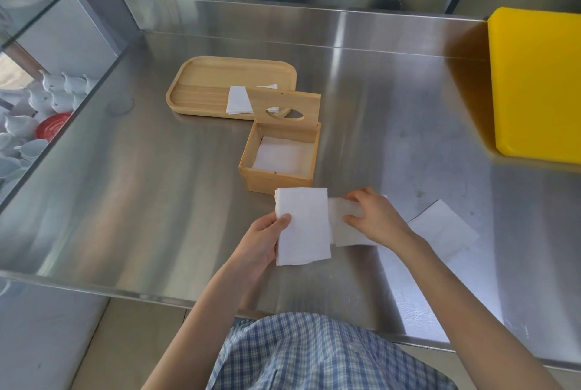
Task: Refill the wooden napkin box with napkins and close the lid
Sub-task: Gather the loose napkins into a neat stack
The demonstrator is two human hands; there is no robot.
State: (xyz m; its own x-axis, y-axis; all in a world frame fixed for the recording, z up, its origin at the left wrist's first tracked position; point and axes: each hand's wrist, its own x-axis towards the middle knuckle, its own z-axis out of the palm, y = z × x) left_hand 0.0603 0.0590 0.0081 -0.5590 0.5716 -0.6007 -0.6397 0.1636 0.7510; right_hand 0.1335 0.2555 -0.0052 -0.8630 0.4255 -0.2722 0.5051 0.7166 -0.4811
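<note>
White napkins in both your hands, box open and waiting.

Your left hand (267,237) grips a stack of napkins (303,229) by its left edge, thumb on top; your right hand (374,216) presses its fingers onto a second napkin (345,232) lying on the steel counter (125,201), with another loose sheet (446,229) further right. Just beyond, the wooden napkin box (276,166) sits with its lid (286,109) raised and some napkins already inside. Judging from this, loading is under way; adding these and closing the lid remain. More napkins lie on the wooden tray (201,87) at the far left.
</note>
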